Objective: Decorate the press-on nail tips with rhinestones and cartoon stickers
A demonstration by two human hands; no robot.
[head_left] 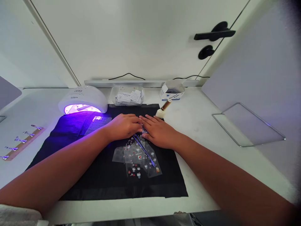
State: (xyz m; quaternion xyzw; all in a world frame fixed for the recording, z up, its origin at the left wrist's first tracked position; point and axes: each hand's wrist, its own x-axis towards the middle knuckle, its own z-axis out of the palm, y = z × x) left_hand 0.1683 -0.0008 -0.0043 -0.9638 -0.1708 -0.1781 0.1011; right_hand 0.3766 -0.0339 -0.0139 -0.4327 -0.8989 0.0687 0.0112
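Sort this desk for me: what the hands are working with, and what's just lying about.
In use: left hand, right hand, tweezers, sticker sheets, black mat.
Lying about: lit nail lamp, tub of wipes, small box, brush, strip of nail tips, wire frame.

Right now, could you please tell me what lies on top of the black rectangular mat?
Clear plastic sticker sheets with thin metal tweezers across them, plus the left hand and right hand. What lies under their meeting fingertips is hidden.
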